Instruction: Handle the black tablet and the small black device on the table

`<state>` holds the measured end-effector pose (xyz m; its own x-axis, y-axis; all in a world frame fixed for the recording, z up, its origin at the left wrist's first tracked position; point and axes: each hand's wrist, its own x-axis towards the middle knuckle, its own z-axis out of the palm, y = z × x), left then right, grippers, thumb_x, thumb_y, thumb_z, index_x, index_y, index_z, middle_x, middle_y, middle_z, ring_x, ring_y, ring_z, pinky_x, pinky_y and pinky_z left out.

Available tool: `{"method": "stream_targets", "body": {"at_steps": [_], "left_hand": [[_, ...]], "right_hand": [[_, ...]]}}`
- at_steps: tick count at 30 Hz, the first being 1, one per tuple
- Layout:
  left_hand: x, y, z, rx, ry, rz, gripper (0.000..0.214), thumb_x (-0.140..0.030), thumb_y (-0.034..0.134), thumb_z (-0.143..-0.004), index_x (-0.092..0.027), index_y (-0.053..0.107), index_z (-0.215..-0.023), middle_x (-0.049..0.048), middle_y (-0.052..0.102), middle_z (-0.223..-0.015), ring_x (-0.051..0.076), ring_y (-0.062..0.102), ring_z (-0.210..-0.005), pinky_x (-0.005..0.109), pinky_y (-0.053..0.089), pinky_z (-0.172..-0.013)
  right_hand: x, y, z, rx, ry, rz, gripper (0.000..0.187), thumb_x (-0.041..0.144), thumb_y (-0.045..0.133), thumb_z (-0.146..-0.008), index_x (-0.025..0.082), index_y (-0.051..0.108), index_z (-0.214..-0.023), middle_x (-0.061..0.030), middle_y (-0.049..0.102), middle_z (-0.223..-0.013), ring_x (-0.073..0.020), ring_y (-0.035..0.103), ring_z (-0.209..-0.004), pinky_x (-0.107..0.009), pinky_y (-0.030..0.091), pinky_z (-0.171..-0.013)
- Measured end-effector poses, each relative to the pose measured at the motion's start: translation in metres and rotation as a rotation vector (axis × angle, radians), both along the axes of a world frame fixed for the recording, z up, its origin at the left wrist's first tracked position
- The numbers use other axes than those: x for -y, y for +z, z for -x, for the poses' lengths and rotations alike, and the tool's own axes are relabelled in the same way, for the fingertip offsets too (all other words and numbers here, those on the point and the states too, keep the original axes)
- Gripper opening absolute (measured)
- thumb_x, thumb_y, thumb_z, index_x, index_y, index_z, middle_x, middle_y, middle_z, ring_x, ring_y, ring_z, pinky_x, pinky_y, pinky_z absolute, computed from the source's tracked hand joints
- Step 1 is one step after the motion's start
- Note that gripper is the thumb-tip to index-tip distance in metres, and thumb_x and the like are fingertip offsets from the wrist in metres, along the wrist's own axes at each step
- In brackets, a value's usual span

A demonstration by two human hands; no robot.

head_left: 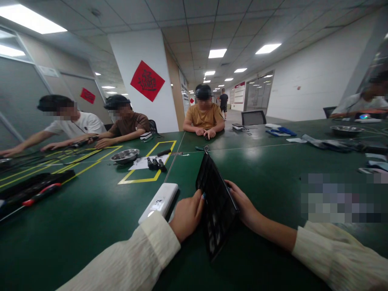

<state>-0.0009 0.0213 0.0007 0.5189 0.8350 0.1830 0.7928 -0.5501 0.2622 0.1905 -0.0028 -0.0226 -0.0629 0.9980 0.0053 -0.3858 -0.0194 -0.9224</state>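
- Left hand point(186, 216): mostly closed, fingers curled; fingertips seen against the left face of a black panel point(216, 202). Whether anything is pinched there cannot be told.
- Right hand point(247, 206): partly closed around the panel's right side, thumb laid at the upper edge; remaining fingers hidden behind it. Panel judged to be gripped by this hand.
- Landmark: white device point(160, 202), one only, laid flat on the green counter point(100, 226), a label stuck on its top.
- Panel: one, located just right of the white device, left hand between the two. Whether the counter is touched by its lower edge cannot be told.
- Panel's look: thin, glossy black, stood steeply on edge; faint rectangular cells marked over the left face.
- Black cylindrical pieces point(155, 163): three counted, grouped beyond the white device, near a white sheet point(138, 162).
- Metal bowls: two seen whole, one point(125, 160) beyond and left of the white device, one point(346, 133) far to its right.
- Red-and-black-handled screwdriver point(45, 193): one, left of the white device, set beside a black case point(65, 176).
- Co-workers with headsets: three counted, all seated beyond the white device.
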Motion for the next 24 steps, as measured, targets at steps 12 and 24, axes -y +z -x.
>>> {"method": "stream_targets", "body": {"at_steps": [12, 24], "left_hand": [[0.0, 0.005, 0.0, 0.177, -0.031, 0.125, 0.048, -0.043, 0.015, -0.093, -0.019, 0.053, -0.076, 0.0037, 0.063, -0.073, 0.017, 0.06, -0.069, 0.024, 0.041, -0.063], [0.002, 0.005, -0.003, 0.301, 0.034, 0.179, 0.044, -0.045, 0.022, -0.092, -0.018, 0.056, -0.082, 0.0038, 0.065, -0.078, 0.017, 0.059, -0.072, 0.025, 0.043, -0.065]], "right_hand": [[0.005, 0.007, 0.001, 0.061, -0.016, 0.023, 0.056, 0.052, 0.061, -0.068, 0.023, 0.042, -0.112, -0.0029, 0.062, -0.098, -0.0181, 0.061, -0.071, -0.027, 0.043, -0.05], [0.003, 0.008, 0.003, 0.066, -0.054, 0.02, 0.05, 0.05, 0.062, -0.067, 0.025, 0.048, -0.109, -0.0031, 0.063, -0.096, -0.0229, 0.06, -0.084, -0.03, 0.043, -0.056]]}}
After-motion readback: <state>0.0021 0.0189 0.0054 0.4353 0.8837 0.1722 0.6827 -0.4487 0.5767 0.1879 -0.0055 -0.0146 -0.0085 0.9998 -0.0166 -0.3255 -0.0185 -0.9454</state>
